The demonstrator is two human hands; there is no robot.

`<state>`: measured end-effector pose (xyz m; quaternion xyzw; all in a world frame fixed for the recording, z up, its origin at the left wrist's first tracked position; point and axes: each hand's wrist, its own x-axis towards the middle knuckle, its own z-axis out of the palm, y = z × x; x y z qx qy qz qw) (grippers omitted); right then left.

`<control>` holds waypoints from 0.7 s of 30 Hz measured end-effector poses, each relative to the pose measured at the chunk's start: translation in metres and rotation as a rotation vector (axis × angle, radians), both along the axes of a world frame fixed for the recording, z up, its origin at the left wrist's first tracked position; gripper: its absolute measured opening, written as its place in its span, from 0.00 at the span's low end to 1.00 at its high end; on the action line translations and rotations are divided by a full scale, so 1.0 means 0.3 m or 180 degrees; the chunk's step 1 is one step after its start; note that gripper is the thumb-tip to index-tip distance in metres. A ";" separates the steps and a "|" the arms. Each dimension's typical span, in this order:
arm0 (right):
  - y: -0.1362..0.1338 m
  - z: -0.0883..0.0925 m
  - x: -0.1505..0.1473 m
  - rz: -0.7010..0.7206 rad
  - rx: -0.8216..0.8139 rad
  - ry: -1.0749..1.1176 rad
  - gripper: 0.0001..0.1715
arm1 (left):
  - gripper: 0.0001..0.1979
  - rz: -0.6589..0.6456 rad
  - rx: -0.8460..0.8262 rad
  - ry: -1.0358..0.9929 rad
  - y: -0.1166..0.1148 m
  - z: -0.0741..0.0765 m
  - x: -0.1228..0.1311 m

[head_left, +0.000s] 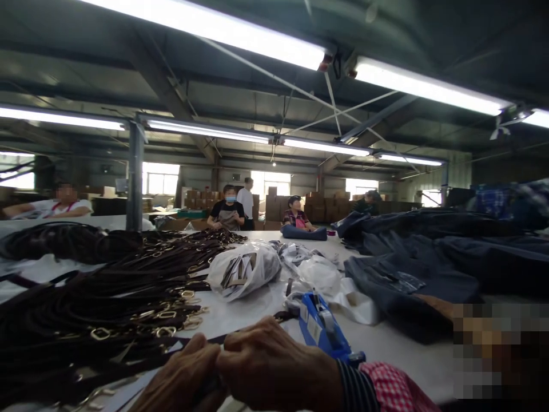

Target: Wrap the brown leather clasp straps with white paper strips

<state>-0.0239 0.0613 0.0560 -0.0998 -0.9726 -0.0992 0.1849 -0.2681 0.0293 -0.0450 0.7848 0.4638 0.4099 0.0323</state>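
Note:
My left hand (pixel 182 377) and my right hand (pixel 268 363) meet at the bottom edge of the view, fingers closed together on a dark strap (pixel 217 340) that runs off toward the right. The part of the strap between the hands is hidden. A large pile of dark brown straps with gold buckles (pixel 107 286) lies just left of my hands on the white table (pixel 240 315). A blue tagging gun (pixel 323 329) lies right beside my right hand.
Clear plastic bags (pixel 244 269) with small parts sit mid-table. Dark blue garments (pixel 429 257) are heaped at the right. Other people sit and stand at the table's far end (pixel 227 212), with stacked cardboard boxes (pixel 274 206) behind them.

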 end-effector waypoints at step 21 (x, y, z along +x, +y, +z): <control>-0.014 -0.261 -0.055 -0.0420 -0.0459 0.1755 0.28 | 0.12 -0.0498 -0.2413 -0.2970 -0.049 0.175 0.134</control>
